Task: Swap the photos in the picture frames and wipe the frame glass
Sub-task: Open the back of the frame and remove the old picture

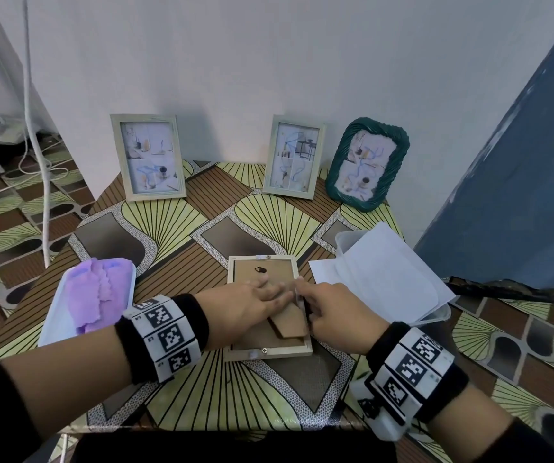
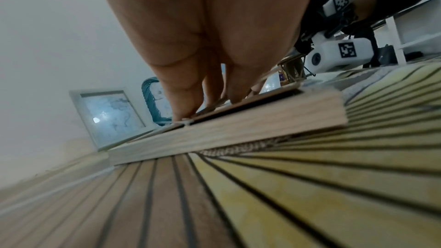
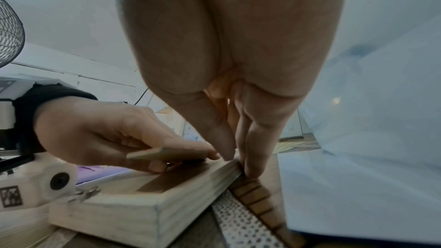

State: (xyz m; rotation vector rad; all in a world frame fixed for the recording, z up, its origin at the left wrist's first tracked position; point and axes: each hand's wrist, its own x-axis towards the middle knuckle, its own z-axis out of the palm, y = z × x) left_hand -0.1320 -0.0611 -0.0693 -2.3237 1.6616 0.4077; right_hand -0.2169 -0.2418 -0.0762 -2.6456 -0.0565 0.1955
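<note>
A pale wooden picture frame (image 1: 270,350) lies face down at the table's middle, its brown backing board (image 1: 248,272) and cardboard stand (image 1: 290,324) facing up. My left hand (image 1: 265,290) rests on the backing with its fingers (image 2: 181,101) stretched out, the stand (image 3: 167,153) passing between thumb and fingers. My right hand (image 1: 302,292) pinches the frame's right rail (image 3: 214,182), thumb on top and fingers (image 3: 250,165) down the outer side. A purple cloth (image 1: 93,295) lies in a white tray (image 1: 130,270) at the left.
Three frames with photos stand against the back wall: two pale ones (image 1: 148,158) (image 1: 294,157) and a green wavy one (image 1: 367,163). A clear box (image 1: 342,242) with white sheets (image 1: 385,275) sits right of the frame. Cables hang at the far left.
</note>
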